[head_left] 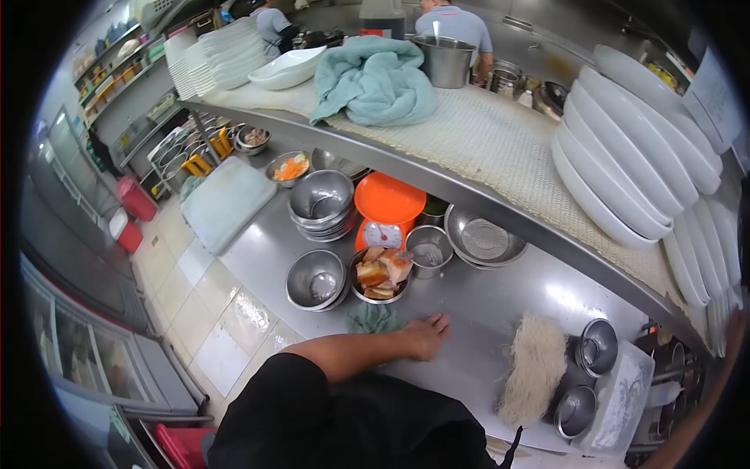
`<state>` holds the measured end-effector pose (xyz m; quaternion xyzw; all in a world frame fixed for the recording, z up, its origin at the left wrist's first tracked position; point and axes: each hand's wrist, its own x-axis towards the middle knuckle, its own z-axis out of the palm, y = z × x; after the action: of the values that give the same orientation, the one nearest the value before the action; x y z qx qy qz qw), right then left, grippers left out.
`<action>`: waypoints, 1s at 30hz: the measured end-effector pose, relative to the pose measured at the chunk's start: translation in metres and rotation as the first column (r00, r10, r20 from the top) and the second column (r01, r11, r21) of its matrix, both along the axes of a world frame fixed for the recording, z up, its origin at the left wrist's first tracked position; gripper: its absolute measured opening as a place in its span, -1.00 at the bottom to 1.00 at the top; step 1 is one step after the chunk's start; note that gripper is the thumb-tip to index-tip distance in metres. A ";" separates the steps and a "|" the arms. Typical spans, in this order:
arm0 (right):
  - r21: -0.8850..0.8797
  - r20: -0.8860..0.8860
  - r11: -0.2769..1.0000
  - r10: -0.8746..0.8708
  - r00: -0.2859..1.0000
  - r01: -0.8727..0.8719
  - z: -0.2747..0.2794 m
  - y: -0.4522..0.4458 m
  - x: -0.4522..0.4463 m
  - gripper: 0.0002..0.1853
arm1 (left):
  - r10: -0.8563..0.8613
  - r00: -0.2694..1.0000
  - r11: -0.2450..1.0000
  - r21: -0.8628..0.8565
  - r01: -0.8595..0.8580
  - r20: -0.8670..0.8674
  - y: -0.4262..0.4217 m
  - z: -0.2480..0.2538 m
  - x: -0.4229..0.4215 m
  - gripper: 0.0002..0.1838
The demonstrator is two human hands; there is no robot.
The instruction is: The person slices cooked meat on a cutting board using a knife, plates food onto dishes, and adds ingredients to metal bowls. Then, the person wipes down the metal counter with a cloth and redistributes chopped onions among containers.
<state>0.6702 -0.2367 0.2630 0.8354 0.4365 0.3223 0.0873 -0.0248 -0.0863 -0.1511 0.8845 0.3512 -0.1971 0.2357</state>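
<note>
My left hand [426, 336] rests on the steel table [469, 313], fingers lying flat with nothing in them. Just left of it are a green cloth [373, 318] and a metal bowl of cooked meat pieces [383, 272]. My right hand [735, 332] is a blur at the far right edge, close to the stacked white plates [699, 250]; its fingers cannot be made out. To the right of my left hand lies a bundle of pale dry noodles [533, 371].
An orange scale [389, 198], stacked metal bowls [320, 195] and a strainer [484, 238] stand under the raised shelf [484, 156]. A white board [228, 202] lies at left. Two people [455, 27] stand beyond the shelf, which holds a teal towel [375, 82].
</note>
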 end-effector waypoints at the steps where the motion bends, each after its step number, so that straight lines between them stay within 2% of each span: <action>1: -0.006 0.003 1.000 -0.002 1.000 0.002 -0.001 -0.005 0.003 -0.48 | 0.015 1.000 1.000 -0.013 -0.015 0.008 0.001 0.002 0.001 -0.10; 3: -0.010 0.013 1.000 -0.012 1.000 0.012 0.004 -0.009 -0.001 -0.49 | 0.022 1.000 1.000 -0.021 -0.022 0.008 0.000 0.005 0.003 -0.11; 6: 0.002 -0.117 0.984 0.180 0.977 -0.181 0.018 -0.012 -0.061 -0.56 | 0.014 1.000 1.000 -0.001 -0.014 -0.016 -0.002 0.007 0.000 -0.11; 9: -0.116 -0.140 0.983 0.123 0.983 -0.140 0.031 -0.010 -0.091 -0.61 | 0.012 1.000 1.000 0.017 -0.011 -0.016 -0.001 0.002 0.002 -0.11; 12: -0.086 -0.096 0.984 0.148 0.984 -0.156 0.029 -0.013 -0.101 -0.62 | 0.024 1.000 1.000 -0.009 -0.024 -0.015 -0.001 -0.001 0.005 -0.10; 15: 0.054 -0.096 0.984 0.174 0.980 -0.169 0.025 -0.020 -0.111 -0.62 | 0.043 0.999 0.999 -0.015 -0.043 -0.003 -0.002 0.004 0.003 -0.09; 19: 0.169 -0.076 0.956 0.257 0.963 -0.241 0.019 -0.034 -0.061 -0.66 | 0.049 0.999 0.999 -0.001 -0.049 0.004 -0.001 -0.001 0.003 -0.13; 21: 0.242 -0.049 0.906 0.369 0.928 -0.347 0.010 -0.045 -0.003 -0.69 | 0.065 0.998 0.997 0.028 -0.066 0.025 -0.001 -0.022 0.003 -0.18; 23: 0.294 -0.006 0.838 0.482 0.876 -0.459 -0.004 -0.053 0.061 -0.71 | 0.054 0.997 0.998 0.022 -0.055 0.050 -0.002 -0.022 0.002 -0.25; 24: 0.340 -0.186 0.865 0.447 0.875 -0.370 0.002 -0.054 0.050 -0.73 | 0.012 0.999 1.000 -0.003 -0.012 0.050 0.000 -0.005 -0.001 -0.28; 25: 0.212 -0.065 0.932 0.312 0.948 -0.293 0.008 -0.053 0.057 -0.74 | -0.066 0.994 0.995 0.084 0.058 0.090 -0.001 -0.007 -0.005 -0.24; 26: 0.220 -0.067 0.950 0.241 0.968 -0.221 0.013 -0.047 0.011 -0.77 | -0.076 0.984 0.987 0.154 0.052 0.159 0.004 -0.043 -0.013 -0.16; 27: 0.228 -0.231 0.969 0.153 0.961 -0.099 0.026 -0.035 -0.047 -0.73 | -0.149 0.978 0.969 0.217 0.114 0.149 0.008 -0.041 -0.014 -0.08; 28: 0.169 -0.301 0.985 0.092 0.949 -0.042 0.037 -0.030 -0.082 -0.68 | -0.157 0.984 0.969 0.207 0.135 0.090 0.009 -0.030 -0.008 -0.05; 29: 0.201 -0.196 0.970 0.179 0.964 -0.139 0.034 -0.034 -0.093 -0.64 | -0.137 0.990 0.971 0.198 0.131 0.020 0.008 -0.020 -0.008 -0.02; 30: 0.250 -0.110 0.918 0.344 0.933 -0.309 0.031 -0.034 -0.093 -0.64 | -0.153 0.988 0.968 0.200 0.153 -0.013 0.007 -0.020 -0.008 -0.01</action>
<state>0.5776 -0.2707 0.2942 0.7772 0.5354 0.3159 -0.0977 -0.0326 -0.0795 -0.1709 0.9283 0.2997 -0.1775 0.1300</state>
